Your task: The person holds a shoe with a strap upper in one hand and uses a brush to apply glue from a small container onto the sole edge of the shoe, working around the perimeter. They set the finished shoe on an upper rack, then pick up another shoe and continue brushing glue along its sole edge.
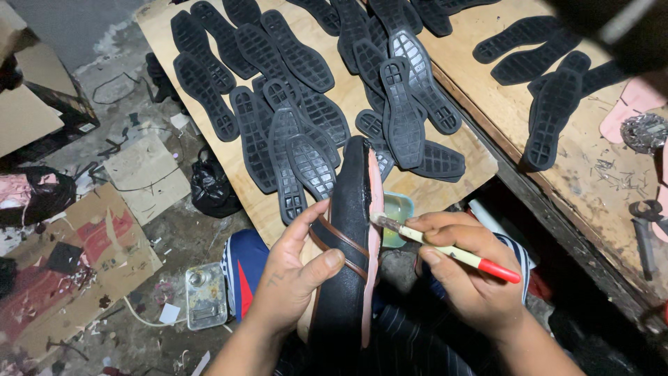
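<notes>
Gripped in the left hand (296, 271) was a black shoe (348, 244), stood on edge over the person's lap with its pinkish underside (374, 230) turned toward the other hand. Thumb lay across the upper over a brown strap (341, 244), fingers curled round the far side — a hold that kept the bare bottom face steady and open to the brush. And the right hand (466, 268) was closed narrow around a small brush (445, 247), cream handle with a red end, pinched like a pen between thumb and forefinger; its bristles touched the pink edge about halfway along the shoe. That pen grip looked suited to running a thin line along the rim rather than a broad sweep.

Just behind the brush tip sat a small greenish tub (398, 209), close enough for a quick dip by the look of it. Beyond it, a plywood board (445, 188) carried a spread of black rubber soles (306, 118), tread side up, overlapping in loose rows — laid flat and within reach of the seated worker. More soles (557, 104) lay on a second wooden surface to the right, beside a pink insole piece (630, 104). Down on the concrete floor to the left were scraps of cardboard (142, 174), a black plastic bag (209, 188) and a small clear box (206, 296).
</notes>
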A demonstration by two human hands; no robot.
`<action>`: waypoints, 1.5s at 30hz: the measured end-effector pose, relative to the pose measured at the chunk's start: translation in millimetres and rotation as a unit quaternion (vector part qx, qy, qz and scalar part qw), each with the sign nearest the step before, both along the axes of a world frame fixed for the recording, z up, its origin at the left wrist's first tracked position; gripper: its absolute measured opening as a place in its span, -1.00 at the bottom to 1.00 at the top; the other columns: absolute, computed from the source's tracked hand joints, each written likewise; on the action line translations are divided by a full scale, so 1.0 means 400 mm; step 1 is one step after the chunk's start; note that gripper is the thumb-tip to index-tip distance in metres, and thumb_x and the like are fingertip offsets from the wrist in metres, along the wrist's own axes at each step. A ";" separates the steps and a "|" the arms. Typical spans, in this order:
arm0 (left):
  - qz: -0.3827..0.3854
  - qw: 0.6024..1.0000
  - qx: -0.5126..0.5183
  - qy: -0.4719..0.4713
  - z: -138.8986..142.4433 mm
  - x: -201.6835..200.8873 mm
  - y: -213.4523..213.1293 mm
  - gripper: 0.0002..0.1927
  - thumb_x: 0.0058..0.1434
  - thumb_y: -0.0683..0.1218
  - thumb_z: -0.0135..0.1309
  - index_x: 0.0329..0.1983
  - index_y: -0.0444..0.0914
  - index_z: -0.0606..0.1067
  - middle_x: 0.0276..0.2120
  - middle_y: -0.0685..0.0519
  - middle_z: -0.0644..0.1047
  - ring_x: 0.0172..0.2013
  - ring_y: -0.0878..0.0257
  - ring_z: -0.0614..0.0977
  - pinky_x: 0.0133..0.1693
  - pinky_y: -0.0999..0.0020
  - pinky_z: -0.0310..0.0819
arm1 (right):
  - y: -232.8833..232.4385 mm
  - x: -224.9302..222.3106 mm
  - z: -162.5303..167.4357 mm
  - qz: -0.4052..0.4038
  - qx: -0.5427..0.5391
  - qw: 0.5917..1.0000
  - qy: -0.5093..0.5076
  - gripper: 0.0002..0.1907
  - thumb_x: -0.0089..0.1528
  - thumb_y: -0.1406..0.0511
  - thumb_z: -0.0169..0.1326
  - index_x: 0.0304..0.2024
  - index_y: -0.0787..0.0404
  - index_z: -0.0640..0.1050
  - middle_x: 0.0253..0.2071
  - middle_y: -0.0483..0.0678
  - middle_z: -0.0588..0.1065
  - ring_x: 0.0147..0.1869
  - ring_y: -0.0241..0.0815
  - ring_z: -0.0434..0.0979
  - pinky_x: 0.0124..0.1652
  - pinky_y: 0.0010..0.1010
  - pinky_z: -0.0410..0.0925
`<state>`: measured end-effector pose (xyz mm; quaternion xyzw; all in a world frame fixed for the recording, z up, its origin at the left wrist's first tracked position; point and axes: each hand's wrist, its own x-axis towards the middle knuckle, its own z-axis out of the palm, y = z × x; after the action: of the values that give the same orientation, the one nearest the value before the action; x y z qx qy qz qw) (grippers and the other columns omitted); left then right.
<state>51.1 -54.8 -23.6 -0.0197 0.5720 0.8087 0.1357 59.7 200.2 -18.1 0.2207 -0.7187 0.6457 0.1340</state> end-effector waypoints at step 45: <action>-0.005 0.996 -0.068 0.061 0.007 -0.005 0.003 -0.12 0.06 0.01 0.31 0.43 -0.34 0.28 0.22 -0.09 0.50 0.23 0.17 0.50 0.28 0.25 0.32 | -0.002 0.020 -0.007 0.010 -0.006 1.000 0.000 -0.76 0.26 0.51 0.08 -0.03 0.27 0.45 0.07 0.18 0.52 0.00 -0.15 0.60 0.00 -0.38 0.51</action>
<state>49.2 -53.4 -20.7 0.0231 0.6330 0.7669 0.1033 67.6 199.3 -20.8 0.2274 -0.7127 0.6509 0.1287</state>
